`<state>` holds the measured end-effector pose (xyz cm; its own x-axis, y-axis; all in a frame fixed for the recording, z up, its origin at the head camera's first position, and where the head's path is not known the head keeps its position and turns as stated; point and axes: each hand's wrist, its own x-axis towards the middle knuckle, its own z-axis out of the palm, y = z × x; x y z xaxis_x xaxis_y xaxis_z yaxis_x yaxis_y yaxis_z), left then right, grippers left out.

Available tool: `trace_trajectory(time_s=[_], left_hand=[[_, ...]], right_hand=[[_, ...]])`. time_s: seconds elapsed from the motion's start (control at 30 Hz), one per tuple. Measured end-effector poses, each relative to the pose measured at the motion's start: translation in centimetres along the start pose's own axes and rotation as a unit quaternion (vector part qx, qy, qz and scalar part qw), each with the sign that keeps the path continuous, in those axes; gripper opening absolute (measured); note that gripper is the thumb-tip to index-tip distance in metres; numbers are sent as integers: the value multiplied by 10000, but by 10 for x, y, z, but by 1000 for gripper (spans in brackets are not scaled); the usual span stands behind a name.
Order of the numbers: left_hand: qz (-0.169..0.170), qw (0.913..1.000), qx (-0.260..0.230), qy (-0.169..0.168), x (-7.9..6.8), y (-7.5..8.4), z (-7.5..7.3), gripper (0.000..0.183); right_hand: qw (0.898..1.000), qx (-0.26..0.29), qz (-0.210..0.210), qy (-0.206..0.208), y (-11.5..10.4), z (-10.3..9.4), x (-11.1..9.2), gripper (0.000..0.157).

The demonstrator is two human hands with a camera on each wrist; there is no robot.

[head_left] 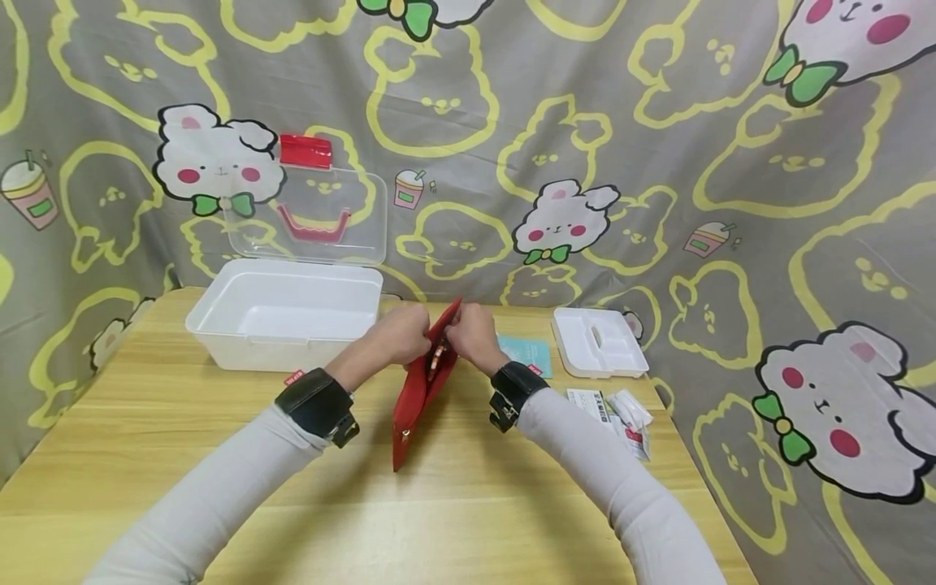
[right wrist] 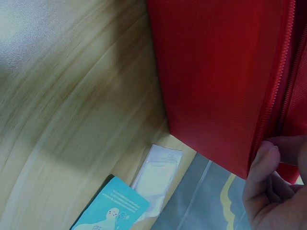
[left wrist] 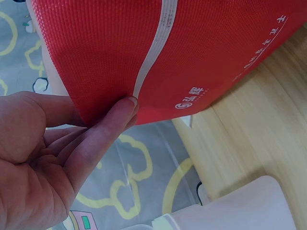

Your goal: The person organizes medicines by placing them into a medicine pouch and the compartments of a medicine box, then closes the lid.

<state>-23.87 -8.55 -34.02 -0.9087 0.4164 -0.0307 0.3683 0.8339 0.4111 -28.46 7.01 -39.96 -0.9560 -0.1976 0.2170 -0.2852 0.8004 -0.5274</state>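
Observation:
Between my two hands a red zippered pouch [head_left: 413, 400] stands on edge over the table, its mouth parted at the top. My left hand [head_left: 405, 333] pinches its left wall near the far end, thumb and fingers on either side of the fabric. White lettering and a pale stripe mark the outer face in the left wrist view. My right hand [head_left: 474, 335] pinches the opposite edge beside the open zipper [right wrist: 274, 91]. Some small pale and orange things [head_left: 436, 358] show inside the mouth; their kind is too small to make out.
A white plastic box [head_left: 256, 353] with its clear lid raised stands at the back left. Behind my right hand lies a teal packet [head_left: 532, 354] by a white divided tray [head_left: 630, 357]. Several small packets [head_left: 630, 410] lie at the right. A patterned curtain hangs behind the table.

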Motion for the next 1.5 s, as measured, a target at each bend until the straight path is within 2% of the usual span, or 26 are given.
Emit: trace_trajectory(time_s=[0.2,0.4,0.6,0.77,0.9,1.13,1.3,1.43,1.5], left_hand=[[-66,9999,-89,22,-2,0,0,30],[-8,10000,-35,32,-3,-1,-1,31],[-1,10000,-18,8,-3,-2,-1,33],[20,10000,32,45,-3,-2,0,39],[-7,10000,36,57,-3,-3,0,40],[-10,9999,56,127,-2,-4,-1,40],[24,9999,59,140,-1,-5,-1,42],[9,9999,14,127,-1,-5,-2,42],[-24,9999,-16,113,-1,-5,-2,41]], right_hand=[[9999,35,50,-113,0,-2,-2,23],[9997,24,225,130,3,-8,3,16],[9983,309,375,315,13,-11,5,21],[9987,229,295,357,25,-8,2,18],[9995,-63,307,68,35,0,-4,16],[9965,-475,377,-572,44,24,-19,30],[9896,-747,519,-1116,42,36,-28,38],[9854,-939,640,-1271,40,43,-31,39],[9831,-1127,621,-1303,40,46,-32,33]])
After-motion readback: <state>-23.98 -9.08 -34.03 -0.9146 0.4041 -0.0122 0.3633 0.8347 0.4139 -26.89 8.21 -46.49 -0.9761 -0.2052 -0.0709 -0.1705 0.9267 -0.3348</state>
